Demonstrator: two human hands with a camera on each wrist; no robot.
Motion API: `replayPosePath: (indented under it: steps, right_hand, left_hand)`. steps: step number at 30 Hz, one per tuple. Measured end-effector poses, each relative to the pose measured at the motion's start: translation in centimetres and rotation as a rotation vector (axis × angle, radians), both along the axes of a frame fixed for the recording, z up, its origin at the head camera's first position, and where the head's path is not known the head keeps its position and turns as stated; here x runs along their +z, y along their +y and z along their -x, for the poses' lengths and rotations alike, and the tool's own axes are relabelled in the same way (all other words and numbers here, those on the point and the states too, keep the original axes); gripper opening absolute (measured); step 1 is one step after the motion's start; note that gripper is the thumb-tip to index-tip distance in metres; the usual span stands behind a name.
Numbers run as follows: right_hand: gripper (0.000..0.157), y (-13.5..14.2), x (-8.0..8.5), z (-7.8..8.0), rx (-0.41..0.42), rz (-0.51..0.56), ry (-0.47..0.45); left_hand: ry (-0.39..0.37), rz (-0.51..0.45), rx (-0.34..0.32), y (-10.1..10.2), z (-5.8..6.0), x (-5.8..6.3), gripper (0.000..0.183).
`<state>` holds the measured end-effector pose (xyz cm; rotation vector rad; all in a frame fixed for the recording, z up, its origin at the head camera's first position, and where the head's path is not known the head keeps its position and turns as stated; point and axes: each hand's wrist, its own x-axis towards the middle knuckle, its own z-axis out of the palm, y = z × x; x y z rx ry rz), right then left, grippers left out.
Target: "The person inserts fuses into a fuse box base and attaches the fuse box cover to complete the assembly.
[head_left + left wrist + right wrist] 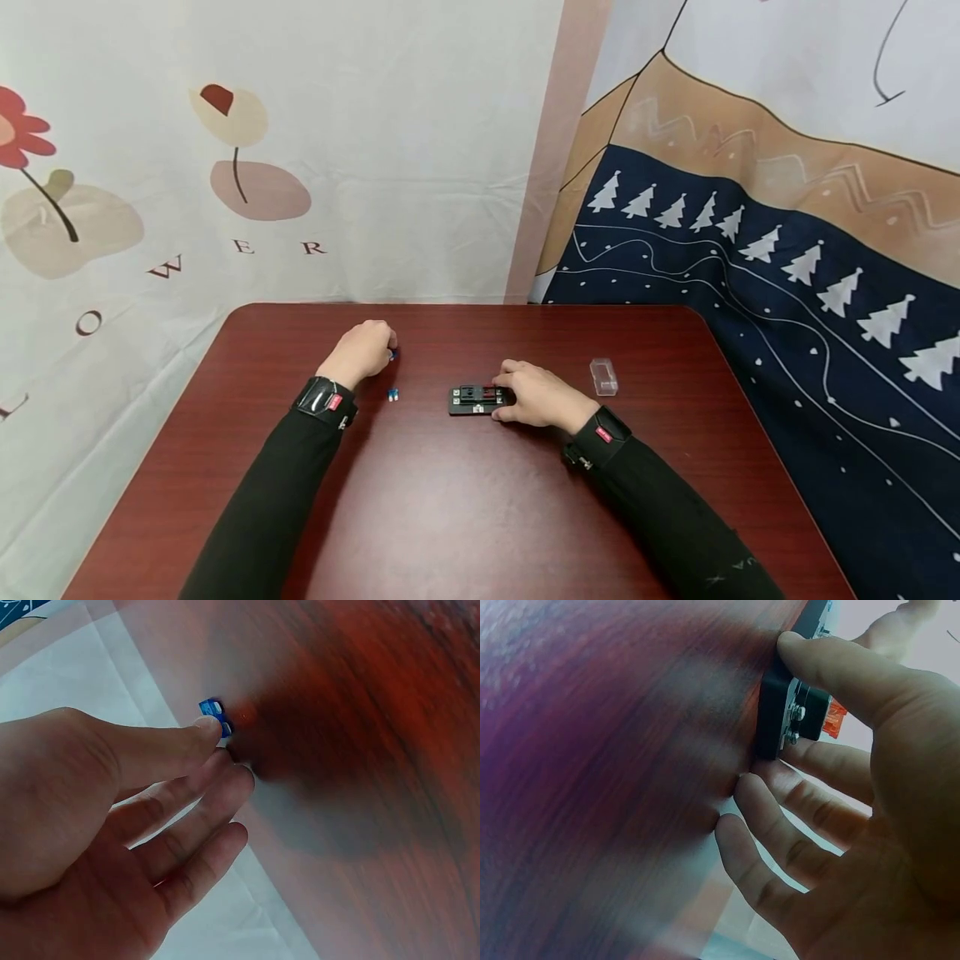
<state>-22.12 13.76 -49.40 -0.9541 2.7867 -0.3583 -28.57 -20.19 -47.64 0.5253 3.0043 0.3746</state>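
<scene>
Head view. Nearest: two dark sleeves (pixel 258 500) over the table (pixel 420 517), each ending in a black wrist strap (pixel 603 433). Left hand (pixel 360 348) out towards the far edge, left of its middle; a small blue piece (pixel 393 355) at its fingertips. Second blue piece (pixel 393 395), with white on it, lies on the table just nearer than that hand, well in from the left edge. Black block (pixel 478 401) lies in the far half, about midway between left and right edges, long sides roughly parallel to the far edge. Right hand (pixel 542 396) at the block's right end, thumb towards the near side. Clear box (pixel 603 377) right of the block, towards the far right corner.

Left wrist view. Thumb and index finger pinch the blue piece near a table edge; index largely hidden behind thumb. Other fingers gently bent, small gaps between. Cannot tell whether the piece touches the table.

Right wrist view. Thumb tip on the block's edge, index and middle fingers round its end: a grip. Remaining two fingers bent, slightly spread, tips at the table. Metal screws (pixel 798 712) and an orange-red part (pixel 835 718) show on the block.
</scene>
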Motion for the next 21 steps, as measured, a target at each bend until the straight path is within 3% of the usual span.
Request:
replayPosePath:
  steps: [21]
  right_hand:
    - [0.057,0.03,-0.08,0.08,0.012,0.006,0.005]
  left_hand:
    - [-0.054,-0.011,0.045,-0.39,0.07,0.20,0.006]
